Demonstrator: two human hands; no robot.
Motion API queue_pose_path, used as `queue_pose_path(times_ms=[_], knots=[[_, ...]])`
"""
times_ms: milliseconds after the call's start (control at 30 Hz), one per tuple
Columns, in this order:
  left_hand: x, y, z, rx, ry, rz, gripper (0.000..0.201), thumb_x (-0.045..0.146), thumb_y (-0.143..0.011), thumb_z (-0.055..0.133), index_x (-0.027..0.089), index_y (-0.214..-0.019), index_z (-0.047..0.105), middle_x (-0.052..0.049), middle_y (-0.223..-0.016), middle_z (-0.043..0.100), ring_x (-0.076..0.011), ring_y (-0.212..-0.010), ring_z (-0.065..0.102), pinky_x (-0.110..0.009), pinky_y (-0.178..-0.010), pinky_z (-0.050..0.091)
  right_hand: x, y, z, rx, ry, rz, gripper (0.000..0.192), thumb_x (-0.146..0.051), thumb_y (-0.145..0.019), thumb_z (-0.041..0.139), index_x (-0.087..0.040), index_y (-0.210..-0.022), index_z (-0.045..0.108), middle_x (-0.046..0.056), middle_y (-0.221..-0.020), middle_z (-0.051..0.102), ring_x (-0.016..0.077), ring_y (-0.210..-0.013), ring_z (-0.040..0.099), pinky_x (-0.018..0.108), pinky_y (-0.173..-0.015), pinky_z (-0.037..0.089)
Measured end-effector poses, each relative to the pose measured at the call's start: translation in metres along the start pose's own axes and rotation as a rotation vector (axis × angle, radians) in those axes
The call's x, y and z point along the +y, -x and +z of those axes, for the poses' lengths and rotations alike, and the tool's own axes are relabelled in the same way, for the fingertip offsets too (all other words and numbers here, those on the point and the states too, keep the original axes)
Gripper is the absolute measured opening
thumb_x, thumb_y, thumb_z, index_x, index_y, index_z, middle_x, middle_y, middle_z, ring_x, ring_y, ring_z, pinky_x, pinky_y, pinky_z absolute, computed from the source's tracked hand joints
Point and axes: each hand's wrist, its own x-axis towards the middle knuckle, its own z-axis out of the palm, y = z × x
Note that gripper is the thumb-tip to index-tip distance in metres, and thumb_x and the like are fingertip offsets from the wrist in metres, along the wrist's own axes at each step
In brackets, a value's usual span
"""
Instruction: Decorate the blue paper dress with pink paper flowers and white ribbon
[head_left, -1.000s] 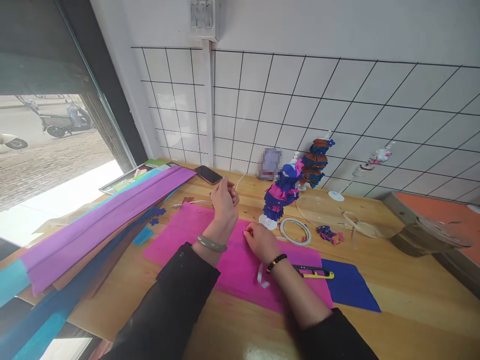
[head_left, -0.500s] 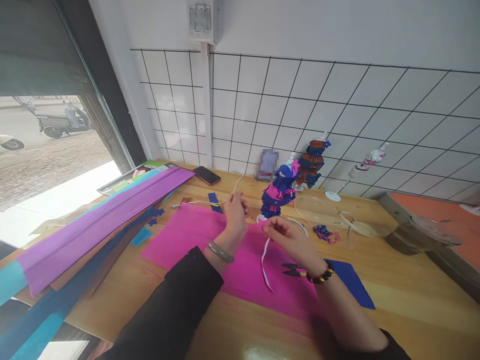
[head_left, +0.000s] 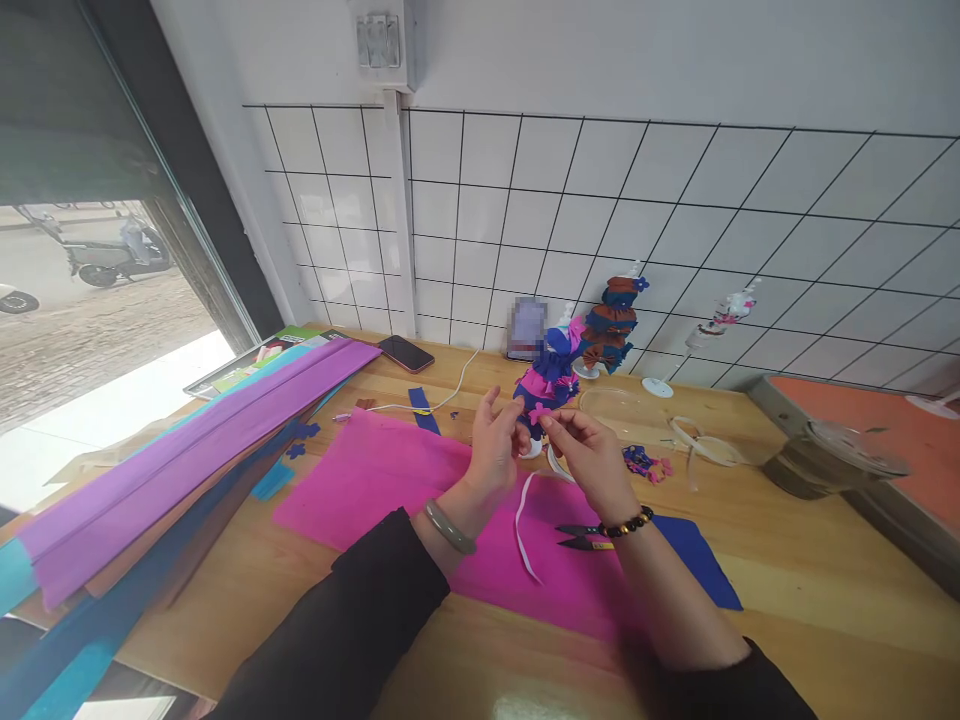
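Observation:
My right hand point(head_left: 596, 455) pinches a small pink flower cutout point(head_left: 538, 412) between thumb and fingertips, above the far edge of the pink sheet point(head_left: 390, 470). Close by on its left is my left hand point(head_left: 496, 445), its fingers partly curled and apart with nothing visible in them. Whether it touches the flower is hard to see. Beneath my hands a thin white strip point(head_left: 519, 520) lies across the sheet. Black thread snips point(head_left: 581, 537) rest on the sheet beside my right wrist. Just behind the flower stands a blue and pink ruffled decoration point(head_left: 551, 375).
Rolled purple material point(head_left: 202, 460) and other coloured sheets lie at left. A phone point(head_left: 406, 353) is near the wall. A brown and blue ruffled piece point(head_left: 611, 325) stands behind. Small cutouts point(head_left: 649, 463), a blue sheet point(head_left: 697, 560) and a clear container point(head_left: 817, 460) are on the right.
My left hand has moved right, close to my right hand, and no longer has the white cord at its fingers. My right hand has risen slightly, and the flower now shows plainly.

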Motion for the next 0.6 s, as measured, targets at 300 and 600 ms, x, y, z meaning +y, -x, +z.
queue_pose_path(times_ms=[300,600], knots=[[0.0071,-0.0001,0.0052,-0.046,0.062,-0.097,0.074,0.021,-0.063,0.065,0.020,-0.127,0.029,0.012,-0.047,0.038,-0.0044,-0.036,0.035,-0.017,-0.037,0.022,0.0040,-0.0056,0.0052,0.084,-0.042,0.020,0.036,-0.048,-0.067,0.065,-0.014,-0.078,0.062,-0.004,-0.055,0.047,0.0076,-0.049,0.039,0.021,-0.046,0.035],[0.0086,0.0008,0.0048,-0.085,0.051,-0.091,0.068,0.021,-0.065,0.064,0.019,-0.126,0.033,0.011,-0.045,0.036,-0.0046,-0.036,0.034,-0.017,-0.037,0.021,0.0063,-0.0072,0.0063,0.134,-0.025,0.034,0.033,-0.046,-0.067,0.065,-0.015,-0.075,0.061,-0.004,-0.056,0.048,0.0072,-0.048,0.038,0.021,-0.044,0.031]])
